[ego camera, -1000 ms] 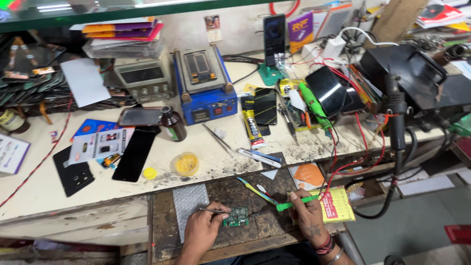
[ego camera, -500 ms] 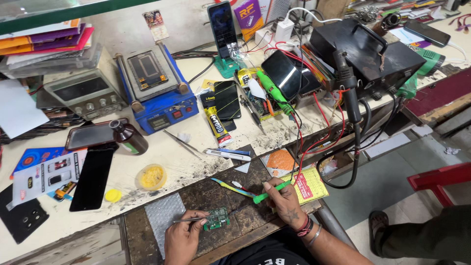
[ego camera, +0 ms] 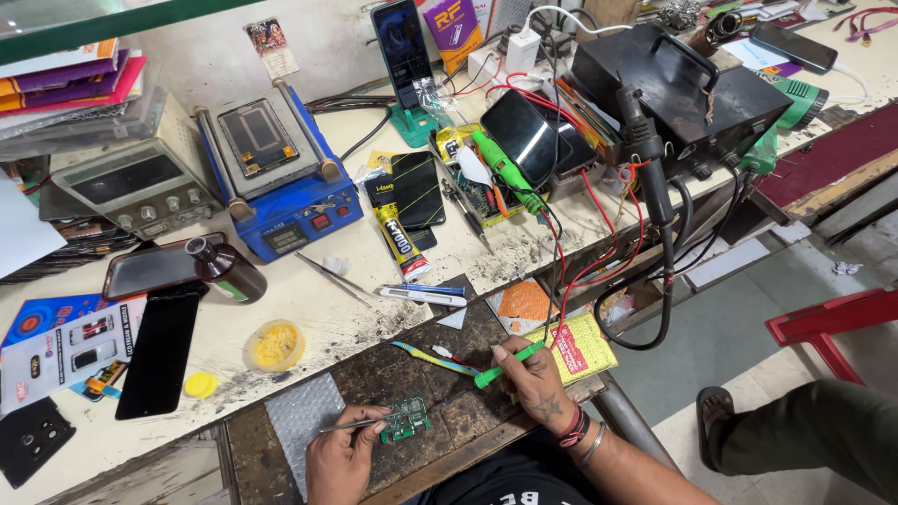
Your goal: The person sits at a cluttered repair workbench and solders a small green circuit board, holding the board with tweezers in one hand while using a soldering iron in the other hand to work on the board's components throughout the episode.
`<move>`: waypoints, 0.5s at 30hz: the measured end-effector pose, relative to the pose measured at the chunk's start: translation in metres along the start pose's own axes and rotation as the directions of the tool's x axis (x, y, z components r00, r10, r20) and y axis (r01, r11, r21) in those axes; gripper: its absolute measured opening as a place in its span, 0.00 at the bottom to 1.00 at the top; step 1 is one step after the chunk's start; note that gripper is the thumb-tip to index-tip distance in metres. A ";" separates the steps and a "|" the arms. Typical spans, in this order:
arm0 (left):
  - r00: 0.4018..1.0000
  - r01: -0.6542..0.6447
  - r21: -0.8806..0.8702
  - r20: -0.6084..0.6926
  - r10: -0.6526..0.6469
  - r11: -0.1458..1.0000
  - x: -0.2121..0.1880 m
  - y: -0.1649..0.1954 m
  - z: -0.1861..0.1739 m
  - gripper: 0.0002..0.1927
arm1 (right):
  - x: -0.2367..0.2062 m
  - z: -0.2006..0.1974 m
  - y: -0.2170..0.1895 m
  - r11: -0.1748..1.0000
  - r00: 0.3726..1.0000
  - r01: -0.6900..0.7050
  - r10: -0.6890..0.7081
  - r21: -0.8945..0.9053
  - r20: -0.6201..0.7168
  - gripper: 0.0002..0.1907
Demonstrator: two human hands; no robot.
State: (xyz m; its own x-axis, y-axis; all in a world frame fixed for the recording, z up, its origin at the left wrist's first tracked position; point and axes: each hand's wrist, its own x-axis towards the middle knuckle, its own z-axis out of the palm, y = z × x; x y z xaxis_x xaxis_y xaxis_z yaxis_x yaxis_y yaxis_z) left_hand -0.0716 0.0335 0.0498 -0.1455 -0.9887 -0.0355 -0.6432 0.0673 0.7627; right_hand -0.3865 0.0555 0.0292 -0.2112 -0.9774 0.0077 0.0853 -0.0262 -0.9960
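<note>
My left hand (ego camera: 339, 460) grips thin metal tweezers (ego camera: 344, 426) whose tips rest against a small green circuit board (ego camera: 404, 420) lying on the dark wooden work board (ego camera: 468, 346). My right hand (ego camera: 535, 379) holds a green-handled soldering iron (ego camera: 505, 361) like a pen, its tip pointing left toward a yellow and blue toothbrush (ego camera: 435, 358); a red cable runs from it up the bench. The iron's tip is well apart from the circuit board.
On the stained bench stand a blue screen-separator machine (ego camera: 277, 178), a brown bottle (ego camera: 224, 269), a yellow flux tin (ego camera: 274, 345), a glue tube (ego camera: 397, 238), phones, a black station (ego camera: 683, 89) and loose tweezers (ego camera: 329, 277). Another person's leg (ego camera: 814, 430) is at lower right.
The view has swung left and closer. My right hand with the iron has stayed near the toothbrush; my left hand keeps the tweezers on the circuit board.
</note>
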 end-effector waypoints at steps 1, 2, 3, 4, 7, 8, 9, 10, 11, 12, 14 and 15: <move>1.000 -0.003 -0.011 0.000 0.003 1.000 0.000 0.000 0.000 0.07 | 0.000 0.000 0.001 1.000 1.000 -0.001 0.001 -0.005 -0.004 0.15; 1.000 -0.005 -0.022 -0.003 0.005 1.000 -0.001 0.000 0.000 0.07 | 0.000 0.000 0.001 1.000 1.000 -0.005 0.005 0.010 -0.009 0.15; 1.000 -0.010 -0.033 -0.008 0.009 0.999 -0.001 0.001 -0.001 0.07 | 0.000 0.001 0.002 1.000 1.000 -0.006 0.006 0.025 -0.013 0.14; 1.000 -0.018 -0.042 -0.012 0.017 0.999 -0.001 0.001 -0.001 0.07 | 0.000 0.002 0.002 0.999 1.000 -0.005 0.006 0.040 -0.014 0.14; 1.000 -0.022 -0.041 -0.006 0.022 0.999 -0.003 0.003 -0.006 0.07 | 0.000 0.003 0.005 0.999 1.000 0.022 -0.022 0.028 0.013 0.15; 1.000 -0.012 -0.024 0.012 0.013 1.000 -0.003 0.004 -0.008 0.07 | -0.001 0.003 0.005 0.999 1.000 0.016 -0.016 0.029 -0.002 0.15; 1.000 -0.003 -0.007 0.030 0.003 1.000 -0.004 0.005 -0.010 0.07 | -0.001 0.003 0.007 1.000 1.000 0.010 -0.010 0.030 -0.017 0.15; 0.999 -0.040 -0.035 0.011 0.041 0.999 -0.005 0.007 -0.013 0.07 | -0.002 0.004 0.008 1.000 0.999 0.005 -0.004 0.030 -0.032 0.14; 0.997 -0.078 -0.062 -0.010 0.077 0.995 -0.006 0.008 -0.015 0.07 | -0.002 0.004 0.009 1.000 0.999 -0.007 0.008 0.026 -0.034 0.14; 0.993 -0.116 -0.088 -0.033 0.113 0.989 -0.008 0.010 -0.018 0.06 | -0.003 0.005 0.010 1.000 0.999 -0.018 0.018 0.022 -0.035 0.14; 0.997 -0.078 -0.082 -0.018 0.077 0.994 -0.011 0.013 -0.023 0.06 | -0.004 0.007 0.013 1.000 0.998 -0.017 0.017 0.005 -0.054 0.13; 0.998 -0.054 -0.079 -0.020 0.053 0.995 -0.013 0.014 -0.026 0.07 | -0.005 0.008 0.015 1.000 0.998 -0.007 0.007 -0.008 -0.069 0.13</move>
State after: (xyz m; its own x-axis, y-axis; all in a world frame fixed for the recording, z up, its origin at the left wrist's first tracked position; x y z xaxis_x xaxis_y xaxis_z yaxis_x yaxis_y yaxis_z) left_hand -0.0587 0.0434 0.0775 -0.1642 -0.9863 0.0181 -0.5733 0.1104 0.8119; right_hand -0.3760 0.0580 0.0152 -0.2768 -0.9609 -0.0051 0.0788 -0.0174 -0.9967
